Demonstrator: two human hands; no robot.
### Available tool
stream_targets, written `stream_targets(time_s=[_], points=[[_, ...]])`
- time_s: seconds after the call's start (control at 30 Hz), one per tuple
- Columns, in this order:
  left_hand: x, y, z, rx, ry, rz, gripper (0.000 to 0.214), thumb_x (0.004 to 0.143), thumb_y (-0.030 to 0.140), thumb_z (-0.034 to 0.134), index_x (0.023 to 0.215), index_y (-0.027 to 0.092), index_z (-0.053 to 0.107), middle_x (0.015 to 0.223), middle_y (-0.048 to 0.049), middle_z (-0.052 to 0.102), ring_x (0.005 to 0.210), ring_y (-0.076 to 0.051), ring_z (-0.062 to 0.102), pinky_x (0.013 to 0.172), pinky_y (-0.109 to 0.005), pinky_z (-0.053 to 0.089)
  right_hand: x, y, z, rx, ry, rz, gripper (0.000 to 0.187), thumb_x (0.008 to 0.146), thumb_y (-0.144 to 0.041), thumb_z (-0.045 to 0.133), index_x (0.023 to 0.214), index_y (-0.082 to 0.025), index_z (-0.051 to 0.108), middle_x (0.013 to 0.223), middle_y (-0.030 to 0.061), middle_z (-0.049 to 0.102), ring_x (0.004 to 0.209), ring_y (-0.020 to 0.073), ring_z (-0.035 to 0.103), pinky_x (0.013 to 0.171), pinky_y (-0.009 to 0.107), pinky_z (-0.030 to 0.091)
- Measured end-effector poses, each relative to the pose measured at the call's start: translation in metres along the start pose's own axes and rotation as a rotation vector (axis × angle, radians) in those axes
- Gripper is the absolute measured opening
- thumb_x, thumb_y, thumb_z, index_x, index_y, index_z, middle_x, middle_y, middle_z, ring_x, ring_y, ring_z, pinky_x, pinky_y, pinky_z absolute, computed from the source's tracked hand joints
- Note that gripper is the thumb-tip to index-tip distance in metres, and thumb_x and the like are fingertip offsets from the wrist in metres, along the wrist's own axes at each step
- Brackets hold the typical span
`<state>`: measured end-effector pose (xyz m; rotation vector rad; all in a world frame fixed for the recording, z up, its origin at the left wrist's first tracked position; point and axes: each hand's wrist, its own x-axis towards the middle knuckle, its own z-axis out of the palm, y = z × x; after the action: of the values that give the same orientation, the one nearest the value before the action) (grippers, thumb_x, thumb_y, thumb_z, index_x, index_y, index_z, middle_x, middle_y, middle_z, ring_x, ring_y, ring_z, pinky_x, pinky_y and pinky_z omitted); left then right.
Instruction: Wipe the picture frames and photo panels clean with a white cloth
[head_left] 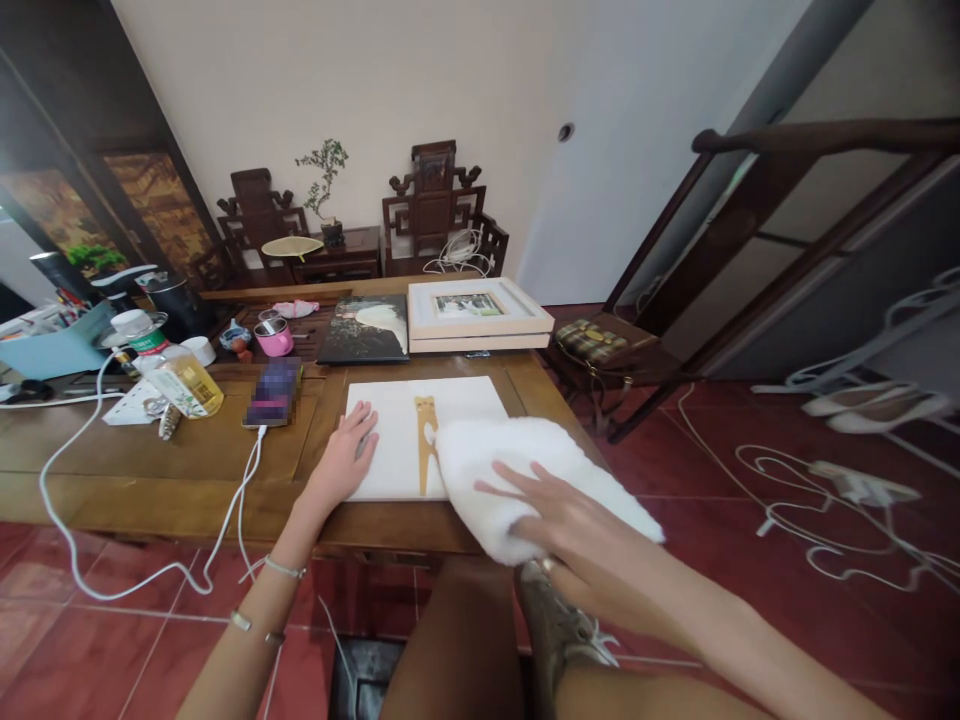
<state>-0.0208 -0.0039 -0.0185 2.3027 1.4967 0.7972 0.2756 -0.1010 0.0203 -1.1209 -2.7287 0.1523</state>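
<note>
- Clock centred on the white board (390,470); it lay flat on the wooden table (465,522), close to the near edge.
- Left hand (352,445): at 9 o'clock on the board, palm down, fingers slightly apart and nearly straight, resting on it rather than gripping.
- Right hand (551,505): at 4 o'clock, fingers loosely spread over the white cloth (517,445), thumb side tucked into a fold, so it had the cloth in hold (thumb tip hidden, exact pinch unclear).
- Cloth covered the board's right part, its outer end reaching past the table edge.
- Tan shape (423,465), long and narrow, ran 12 to 6 near mid-board; cloth edge right up against it.
- 1 o'clock: framed picture (510,300), lying face up. 11 o'clock: dark panel (352,335) with a white figure, just beside the frame.
- 10 o'clock: pink mug (277,345). Between 9 and 10: phone (276,392), white cable (259,440) plugged in; bottle (191,380) further out.
- 2 o'clock, off the table: plaid bag (589,342) on a chair.
</note>
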Motion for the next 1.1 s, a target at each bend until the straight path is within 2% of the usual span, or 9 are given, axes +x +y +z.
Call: stream_targets(time_s=[0.07, 0.17, 0.27, 0.37, 0.5, 0.63, 0.73, 0.97, 1.1], points=[[0.000, 0.001, -0.001, -0.008, -0.009, 0.005, 0.044, 0.092, 0.029, 0.038, 0.127, 0.009, 0.054, 0.143, -0.0172, 0.043, 0.138, -0.027, 0.031, 0.113, -0.050, 0.022, -0.004, 0.000, -0.005, 0.022, -0.028, 0.017, 0.039, 0.055, -0.001, 0.043, 0.080, -0.021, 0.067, 0.138, 0.0045, 0.051, 0.135, 0.0274, 0.034, 0.110, 0.051, 0.029], [-0.002, 0.002, -0.004, -0.031, -0.017, 0.001, 0.044, 0.091, 0.030, 0.039, 0.129, 0.011, 0.053, 0.141, -0.0155, 0.046, 0.136, -0.026, 0.036, 0.114, -0.050, 0.021, 0.018, 0.017, -0.006, -0.001, -0.001, 0.095, 0.039, 0.063, -0.003, 0.044, 0.091, -0.018, 0.068, 0.137, 0.0134, 0.050, 0.129, 0.0284, 0.043, 0.107, 0.049, 0.032], [-0.002, 0.002, -0.005, -0.051, -0.016, -0.007, 0.043, 0.091, 0.032, 0.041, 0.128, 0.014, 0.054, 0.140, -0.0132, 0.048, 0.134, -0.024, 0.040, 0.115, -0.049, 0.021, 0.065, 0.042, -0.004, -0.020, 0.056, 0.168, 0.040, 0.070, -0.006, 0.044, 0.103, -0.013, 0.065, 0.132, 0.0169, 0.054, 0.127, 0.0308, 0.044, 0.106, 0.051, 0.029], [-0.002, 0.002, -0.005, -0.055, -0.012, -0.005, 0.042, 0.091, 0.032, 0.042, 0.127, 0.015, 0.056, 0.139, -0.0127, 0.049, 0.134, -0.024, 0.040, 0.115, -0.048, 0.022, 0.125, 0.056, -0.003, 0.091, 0.071, 0.197, 0.041, 0.078, -0.009, 0.038, 0.111, -0.012, 0.063, 0.120, 0.0153, 0.063, 0.112, 0.0298, 0.055, 0.095, 0.044, 0.038], [-0.002, 0.003, -0.006, -0.054, 0.004, 0.007, 0.041, 0.091, 0.031, 0.043, 0.126, 0.014, 0.056, 0.138, -0.0130, 0.050, 0.132, -0.025, 0.042, 0.114, -0.048, 0.023, 0.195, 0.037, -0.003, 0.170, 0.038, 0.053, 0.040, 0.081, -0.011, 0.038, 0.110, -0.017, 0.064, 0.114, 0.0074, 0.067, 0.101, 0.0231, 0.060, 0.085, 0.029, 0.041], [-0.001, 0.007, -0.010, -0.049, 0.026, 0.046, 0.034, 0.091, 0.028, 0.044, 0.116, 0.015, 0.063, 0.127, -0.0126, 0.061, 0.123, -0.025, 0.052, 0.108, -0.043, 0.036, 0.225, 0.006, -0.001, 0.192, 0.011, -0.044, 0.041, 0.077, -0.011, 0.043, 0.110, -0.020, 0.065, 0.114, 0.0059, 0.068, 0.100, 0.0225, 0.060, 0.081, 0.027, 0.041], [-0.001, 0.007, -0.010, -0.038, 0.027, 0.044, 0.035, 0.091, 0.028, 0.045, 0.118, 0.016, 0.062, 0.130, -0.0116, 0.059, 0.125, -0.024, 0.051, 0.110, -0.043, 0.034, 0.214, 0.011, -0.001, 0.192, 0.025, -0.009, 0.042, 0.079, -0.012, 0.041, 0.112, -0.022, 0.064, 0.115, 0.0052, 0.067, 0.100, 0.0232, 0.060, 0.080, 0.027, 0.042], [-0.001, 0.002, -0.006, -0.035, 0.011, 0.002, 0.042, 0.091, 0.034, 0.043, 0.125, 0.015, 0.057, 0.138, -0.0125, 0.051, 0.132, -0.024, 0.043, 0.114, -0.047, 0.026, 0.132, 0.083, -0.006, 0.119, 0.077, 0.229, 0.041, 0.080, -0.009, 0.036, 0.112, -0.015, 0.062, 0.110, 0.0103, 0.068, 0.106, 0.0278, 0.058, 0.090, 0.035, 0.041], [-0.002, 0.002, -0.004, -0.042, 0.011, -0.012, 0.042, 0.090, 0.034, 0.043, 0.125, 0.014, 0.057, 0.138, -0.0137, 0.050, 0.132, -0.025, 0.042, 0.114, -0.047, 0.025, 0.069, 0.073, -0.005, 0.038, 0.072, 0.231, 0.039, 0.075, -0.005, 0.038, 0.103, -0.012, 0.064, 0.127, 0.0156, 0.058, 0.125, 0.0305, 0.046, 0.102, 0.046, 0.036]])
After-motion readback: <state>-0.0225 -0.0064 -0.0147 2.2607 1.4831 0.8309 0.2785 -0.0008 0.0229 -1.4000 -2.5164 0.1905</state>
